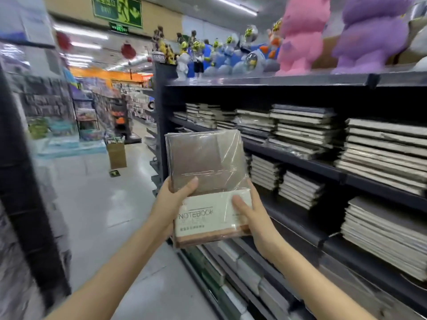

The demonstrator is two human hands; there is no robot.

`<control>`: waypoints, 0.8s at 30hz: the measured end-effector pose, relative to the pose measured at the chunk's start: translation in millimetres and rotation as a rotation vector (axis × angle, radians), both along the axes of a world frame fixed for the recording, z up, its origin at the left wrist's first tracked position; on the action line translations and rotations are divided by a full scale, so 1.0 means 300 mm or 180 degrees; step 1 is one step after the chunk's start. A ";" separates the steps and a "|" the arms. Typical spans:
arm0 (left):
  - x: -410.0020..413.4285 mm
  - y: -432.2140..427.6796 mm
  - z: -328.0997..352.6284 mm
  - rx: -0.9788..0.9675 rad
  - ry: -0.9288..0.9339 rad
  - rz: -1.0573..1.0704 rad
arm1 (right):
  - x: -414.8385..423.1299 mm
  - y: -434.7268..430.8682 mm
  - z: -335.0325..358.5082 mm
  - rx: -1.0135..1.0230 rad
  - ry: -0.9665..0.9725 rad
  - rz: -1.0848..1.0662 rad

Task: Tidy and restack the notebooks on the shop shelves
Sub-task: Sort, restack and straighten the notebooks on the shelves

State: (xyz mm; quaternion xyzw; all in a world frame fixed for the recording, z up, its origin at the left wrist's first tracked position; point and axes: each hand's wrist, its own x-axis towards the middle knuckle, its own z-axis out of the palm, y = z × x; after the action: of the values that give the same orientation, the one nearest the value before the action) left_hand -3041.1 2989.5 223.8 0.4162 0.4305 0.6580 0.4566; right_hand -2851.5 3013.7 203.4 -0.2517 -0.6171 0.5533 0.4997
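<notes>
Notebooks (205,162), a shrink-wrapped brown bundle, are standing upright in front of the shelves (291,158), off them. We're judging it stiff, fairly heavy, slippery, so we're favouring the side edges. Left hand (173,202) is clamping the left edge, right hand (256,218) the right, thumbs on front.

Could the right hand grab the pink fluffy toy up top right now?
Probably not yet: the right hand is gripping the wrapped notebooks with the left hand, and the pink plush toy sits high above.
</notes>
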 end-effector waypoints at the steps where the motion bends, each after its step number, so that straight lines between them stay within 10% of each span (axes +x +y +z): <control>1: -0.056 0.047 0.002 0.0062 -0.0025 0.0077 | -0.060 0.052 0.009 -0.0049 0.0023 -0.0031; 24: -0.774 1.326 0.064 0.0147 0.0320 0.0426 | -0.833 1.314 0.072 0.0622 -0.0414 -0.0667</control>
State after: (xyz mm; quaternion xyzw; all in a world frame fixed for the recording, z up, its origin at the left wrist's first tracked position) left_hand -3273.2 3387.4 243.1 0.4294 0.4644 0.6751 0.3796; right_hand -3101.2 3407.8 225.0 -0.3002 -0.6694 0.4179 0.5359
